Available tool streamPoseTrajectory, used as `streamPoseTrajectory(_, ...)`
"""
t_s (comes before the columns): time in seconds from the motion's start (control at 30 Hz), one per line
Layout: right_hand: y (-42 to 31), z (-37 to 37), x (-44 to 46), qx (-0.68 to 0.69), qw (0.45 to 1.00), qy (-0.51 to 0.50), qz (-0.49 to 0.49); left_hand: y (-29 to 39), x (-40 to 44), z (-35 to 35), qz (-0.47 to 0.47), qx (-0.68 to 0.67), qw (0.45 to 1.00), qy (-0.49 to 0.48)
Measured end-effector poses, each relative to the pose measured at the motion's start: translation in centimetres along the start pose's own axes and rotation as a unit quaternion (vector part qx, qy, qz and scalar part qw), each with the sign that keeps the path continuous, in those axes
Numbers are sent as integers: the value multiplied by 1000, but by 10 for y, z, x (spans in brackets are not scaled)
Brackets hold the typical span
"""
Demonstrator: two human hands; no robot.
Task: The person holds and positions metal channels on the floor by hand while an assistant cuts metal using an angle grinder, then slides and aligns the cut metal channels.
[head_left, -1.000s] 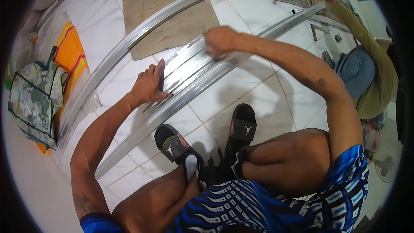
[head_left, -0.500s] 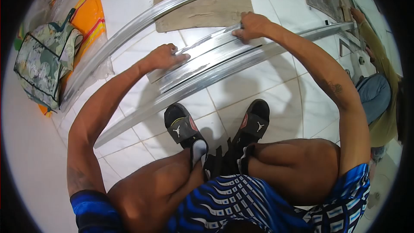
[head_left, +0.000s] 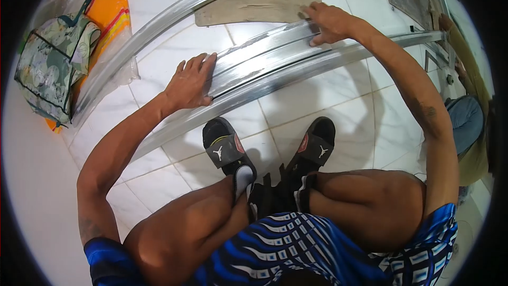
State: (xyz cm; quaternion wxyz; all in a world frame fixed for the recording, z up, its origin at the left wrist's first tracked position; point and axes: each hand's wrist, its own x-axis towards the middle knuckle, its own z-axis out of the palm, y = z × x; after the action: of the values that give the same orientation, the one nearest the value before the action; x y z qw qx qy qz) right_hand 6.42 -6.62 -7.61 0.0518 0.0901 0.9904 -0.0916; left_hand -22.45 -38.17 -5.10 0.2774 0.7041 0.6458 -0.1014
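Observation:
A ribbed silvery metal panel (head_left: 264,57), apparently made of aluminium profiles, lies before my feet. My left hand (head_left: 189,82) spans its left end, fingertips near the far edge and thumb near the close edge. At the opposite end, my right hand (head_left: 332,24) has its fingers over the far edge and its thumb on the near side. Directly along the panel's near side runs a long metal profile (head_left: 248,91). The undersides of both hands are hidden.
Beyond the panel are another long metal profile (head_left: 174,20) and a cardboard sheet (head_left: 254,4). On the left sits a patterned bag (head_left: 53,66) against orange packaging (head_left: 108,18). A person (head_left: 468,122) crouches at the right, near the profile ends.
My left hand has shifted from the panel's far edge to its left end, its fingers now spread wider. My right hand's thumb and fingers have also opened wider across the right end.

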Motion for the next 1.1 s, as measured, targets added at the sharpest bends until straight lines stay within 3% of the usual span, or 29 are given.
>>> streamPoseTrajectory(0.03, -2, 4, -4, -38, 996, 45, -61, 1, 0, 1, -9, -8, 1000, -6)
streamPoseTrajectory(0.07, -5, 10, -3, -49, 996, 24, -74, 1, 0, 1, -18, -16, 1000, -12)
streamPoseTrajectory(0.13, -25, -5, 5, -52, 994, -93, -30, 3, -1, -3, -16, 3, 1000, -18)
streamPoseTrajectory(0.2, -41, -25, 14, -30, 957, -277, 78, 3, -4, -4, -26, 16, 999, -23)
streamPoseTrajectory(0.27, -38, -26, 12, 0, 951, -294, 91, -1, -9, -3, -49, 24, 998, -26)
streamPoseTrajectory(0.37, -35, -28, 13, 31, 955, -275, 108, -20, -21, 7, -98, -78, 992, -22)
streamPoseTrajectory(0.47, -19, -14, 6, 112, 955, -223, 158, -60, -18, 54, -261, -275, 918, 120)
streamPoseTrajectory(0.5, -15, -9, 6, 147, 950, -207, 183, -56, -19, 37, -340, -373, 858, 97)
streamPoseTrajectory(0.6, -11, -23, 12, 262, 859, -275, 342, -43, -24, 21, -407, -614, 676, -23)
streamPoseTrajectory(0.7, -2, -9, 11, 355, 774, -292, 436, -33, -18, 42, -396, -678, 614, -80)
streamPoseTrajectory(0.73, 0, -4, 11, 355, 771, -297, 437, -29, -14, 44, -388, -698, 593, -104)
streamPoseTrajectory(0.77, 2, 1, 11, 357, 769, -301, 437, -22, -10, 48, -384, -706, 592, -62)
streamPoseTrajectory(0.87, 2, -9, 13, 388, 762, -308, 418, -25, -7, 42, -407, -718, 555, -101)
streamPoseTrajectory(0.97, 1, -13, 16, 393, 741, -308, 449, -14, -10, 26, -397, -703, 584, -78)
streamPoseTrajectory(1.1, 3, -13, 16, 403, 728, -306, 462, -20, -8, 24, -390, -706, 580, -115)
